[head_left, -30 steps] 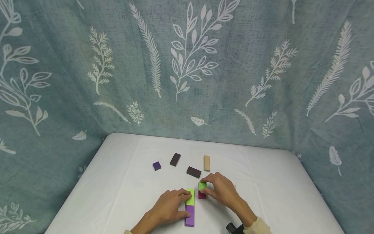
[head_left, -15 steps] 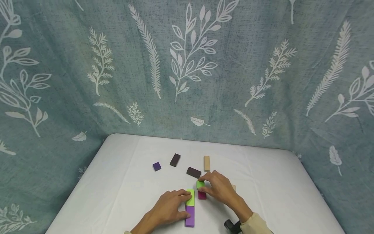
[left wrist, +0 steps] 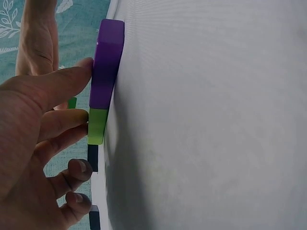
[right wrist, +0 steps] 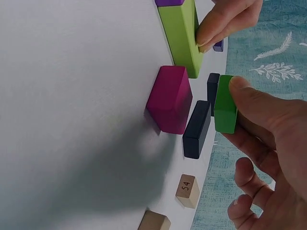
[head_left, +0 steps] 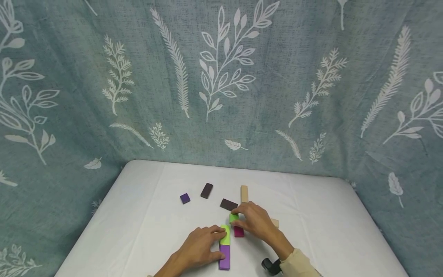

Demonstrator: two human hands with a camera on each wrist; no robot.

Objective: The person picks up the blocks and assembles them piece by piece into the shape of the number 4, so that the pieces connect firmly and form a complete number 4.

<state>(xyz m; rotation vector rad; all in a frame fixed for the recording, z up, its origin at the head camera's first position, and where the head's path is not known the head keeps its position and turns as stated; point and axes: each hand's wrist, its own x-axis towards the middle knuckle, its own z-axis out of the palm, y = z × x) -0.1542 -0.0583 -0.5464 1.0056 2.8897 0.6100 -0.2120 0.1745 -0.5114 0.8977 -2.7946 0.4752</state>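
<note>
In the head view my left hand [head_left: 202, 246] rests on two blocks lying end to end. Its fingertips touch the lime block [head_left: 225, 239] and its thumb the purple block [head_left: 225, 258]; the left wrist view shows these contacts on their top faces. My right hand [head_left: 256, 221] pinches a green block [head_left: 233, 217] between thumb and fingers. This green block [right wrist: 225, 104] is held up off the table in the right wrist view. A magenta block [head_left: 238, 232] stands on the table just right of the lime one, apart from the held block.
Two dark blocks [head_left: 207, 191] and a small dark purple block [head_left: 185, 198] lie farther back on the white table [head_left: 311, 215]. One wooden block [head_left: 244, 193] lies behind my right hand, another [head_left: 275, 222] beside it. A black object [head_left: 270, 266] shows by the right sleeve. Patterned curtain hangs behind.
My right hand has moved left with the green block, from over the magenta block toward the lime block's far end. The left hand has stayed in place.
</note>
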